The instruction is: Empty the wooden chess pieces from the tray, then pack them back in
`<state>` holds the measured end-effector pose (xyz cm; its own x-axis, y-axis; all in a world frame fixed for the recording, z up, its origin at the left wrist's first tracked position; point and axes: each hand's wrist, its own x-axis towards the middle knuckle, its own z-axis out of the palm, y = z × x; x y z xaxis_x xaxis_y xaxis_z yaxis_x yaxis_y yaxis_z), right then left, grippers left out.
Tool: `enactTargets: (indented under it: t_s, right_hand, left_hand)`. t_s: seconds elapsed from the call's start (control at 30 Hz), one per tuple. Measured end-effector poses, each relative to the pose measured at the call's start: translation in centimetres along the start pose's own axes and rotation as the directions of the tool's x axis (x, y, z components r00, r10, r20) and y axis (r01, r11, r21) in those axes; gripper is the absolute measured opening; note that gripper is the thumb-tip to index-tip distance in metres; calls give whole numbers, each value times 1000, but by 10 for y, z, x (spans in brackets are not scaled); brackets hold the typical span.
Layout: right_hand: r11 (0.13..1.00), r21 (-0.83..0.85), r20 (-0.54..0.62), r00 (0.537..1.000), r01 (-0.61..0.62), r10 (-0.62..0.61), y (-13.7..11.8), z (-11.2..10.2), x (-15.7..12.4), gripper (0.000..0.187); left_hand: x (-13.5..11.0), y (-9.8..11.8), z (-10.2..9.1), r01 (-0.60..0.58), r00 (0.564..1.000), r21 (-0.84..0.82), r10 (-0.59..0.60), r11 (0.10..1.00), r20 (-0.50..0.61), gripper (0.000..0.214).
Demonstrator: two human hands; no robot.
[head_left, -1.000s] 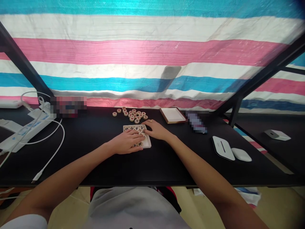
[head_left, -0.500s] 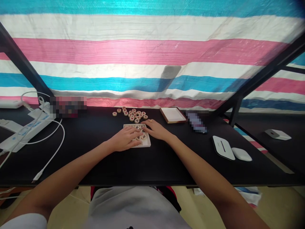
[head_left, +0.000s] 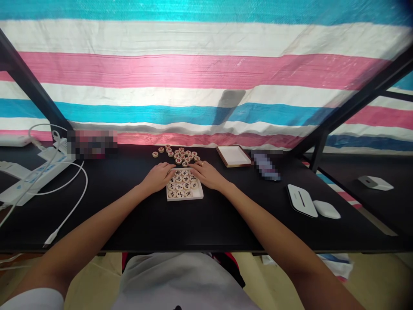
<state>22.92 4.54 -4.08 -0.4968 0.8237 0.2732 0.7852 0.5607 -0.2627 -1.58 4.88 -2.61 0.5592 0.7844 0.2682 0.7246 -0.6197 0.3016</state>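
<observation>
A shallow white box point(head_left: 185, 198) lies on the black desk in front of me. Rows of round Chinese chess pieces point(head_left: 180, 187) with black characters fill most of it; a gap shows at its near right corner. My left hand point(head_left: 158, 177) rests at the far left corner of the box, fingers stretched forward. At the far right corner is my right hand point(head_left: 208, 175), fingers extended and thumb apart, over the rim. Just beyond the fingertips lies a loose cluster of Chinese chess pieces point(head_left: 182, 153) with red characters. Parts of the box's far corners are hidden by my fingers.
A box lid point(head_left: 233, 155) with white inside lies to the right of the loose pieces, beside a blurred-out phone-like item point(head_left: 266, 165). Farther right are a white flat device point(head_left: 302, 200) and a white mouse point(head_left: 327, 209). A power strip point(head_left: 35, 178) with white cables is on the left.
My left hand has moved off the pieces in the box, leftward and away from me, to the far left corner, uncovering the rows. My right hand has barely shifted.
</observation>
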Motion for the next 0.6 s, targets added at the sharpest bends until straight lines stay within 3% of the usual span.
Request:
enactTargets:
  t_s: [0.33,0.6]
  right_hand:
    - [997,51,-57,997,-49,52,-2,-1,-1,51]
    - [978,182,12,995,-103,102,-6,0,0,52]
  left_hand:
    - [1,2,-3,-20,999,-1,20,1000,41,41]
    - [1,0,-3,-32,999,-17,32,999,38,40]
